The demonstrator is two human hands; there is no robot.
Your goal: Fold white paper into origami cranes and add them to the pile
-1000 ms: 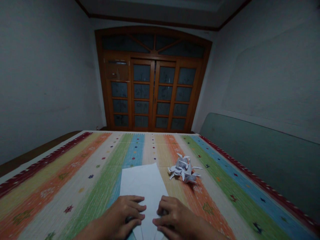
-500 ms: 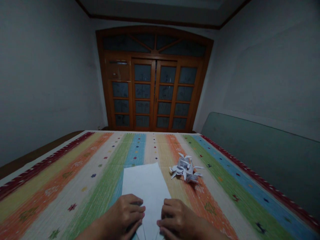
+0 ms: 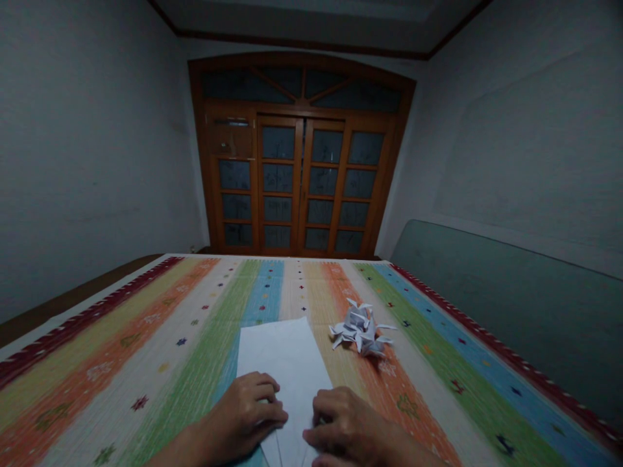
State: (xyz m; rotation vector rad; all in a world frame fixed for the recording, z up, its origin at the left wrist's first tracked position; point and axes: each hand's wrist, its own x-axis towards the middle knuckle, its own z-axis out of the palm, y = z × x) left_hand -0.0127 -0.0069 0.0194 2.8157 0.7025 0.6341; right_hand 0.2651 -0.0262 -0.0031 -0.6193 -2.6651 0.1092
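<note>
A white sheet of paper (image 3: 282, 353) lies on the striped tablecloth in front of me, wide at its far end and narrowing towards me. Crease or fold lines run along its near part, which the bottom of the view cuts off. My left hand (image 3: 250, 412) has its fingers curled over the paper's left edge, fingertips pressed together on the surface. On the opposite edge, my right hand (image 3: 343, 421) is closed with bent fingers gripping the paper. Beyond the right hand sits a cluster of folded white paper cranes (image 3: 361, 329), resting apart from the sheet.
The tablecloth (image 3: 195, 370) with coloured stripes covers the table. Past the far edge stand wooden doors with glass panes (image 3: 302, 181). A greenish board or panel (image 3: 506, 292) leans along the right wall, beside the table.
My left hand has shifted slightly up and to the right along the paper's edge. The right hand has moved a little, its fingers still bent. The sheet and the cranes stay put.
</note>
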